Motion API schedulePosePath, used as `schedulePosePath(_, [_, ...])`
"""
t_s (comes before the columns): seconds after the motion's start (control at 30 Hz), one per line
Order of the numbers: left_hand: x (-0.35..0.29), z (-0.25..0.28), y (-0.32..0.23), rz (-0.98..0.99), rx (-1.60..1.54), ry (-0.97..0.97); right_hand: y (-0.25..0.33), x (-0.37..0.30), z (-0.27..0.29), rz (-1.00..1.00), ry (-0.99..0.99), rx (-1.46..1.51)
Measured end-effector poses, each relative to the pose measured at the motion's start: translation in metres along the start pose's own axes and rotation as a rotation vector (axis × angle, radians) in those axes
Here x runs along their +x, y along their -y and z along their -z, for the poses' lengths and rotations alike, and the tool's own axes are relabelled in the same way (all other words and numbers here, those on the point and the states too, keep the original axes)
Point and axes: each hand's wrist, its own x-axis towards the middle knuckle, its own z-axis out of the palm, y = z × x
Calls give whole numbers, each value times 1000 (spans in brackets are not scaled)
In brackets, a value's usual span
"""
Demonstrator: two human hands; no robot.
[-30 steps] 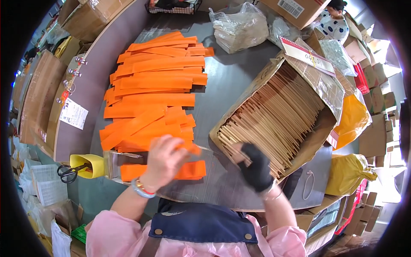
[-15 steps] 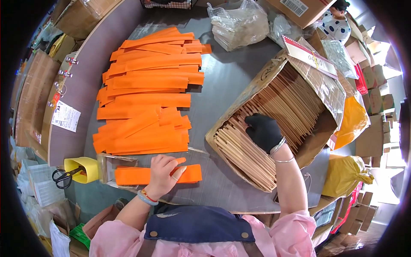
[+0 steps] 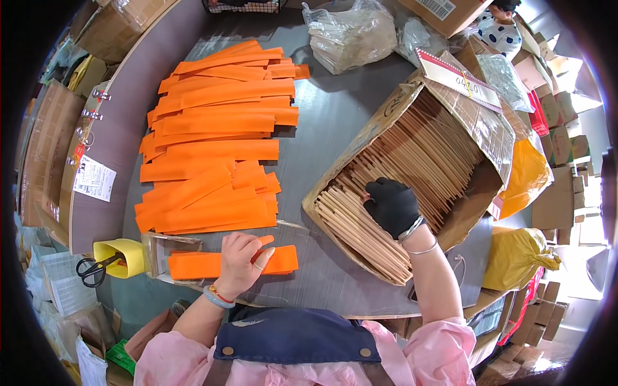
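Observation:
My left hand point(image 3: 243, 262), bare and with a light band on one finger, is closed over a low stack of orange strips point(image 3: 193, 265) at the table's near edge. Something orange covers or sticks out at a fingertip; whether it is a strip I cannot tell. Inside an open cardboard box point(image 3: 331, 248) at the right, my right hand point(image 3: 391, 207) wears a black glove with bare fingertips. Its fingers curl down onto the wooden sticks point(image 3: 364, 233) that fill the box; how many they grip is hidden.
Many loose orange strips point(image 3: 219, 122) spread across the table's left half. Scissors point(image 3: 96, 269) stand in a yellow holder point(image 3: 132, 257) by the left edge. A clear plastic bag point(image 3: 351, 35) lies at the back. Yellow bags point(image 3: 518, 260) and a person point(image 3: 501, 32) are farther right.
The whole view has shifted slightly. My right hand has turned a little over the sticks, with its thumb tip showing more; my left hand stays on the orange stack.

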Motion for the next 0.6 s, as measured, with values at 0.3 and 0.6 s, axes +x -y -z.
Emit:
schedulePosePath(0.3, [0,-1,1,-3,-4,-6,2,2,1,25,11,-66])
schedulePosePath(0.6, [1,1,0,-2,4,-7,6,6,-2,18,45,-176])
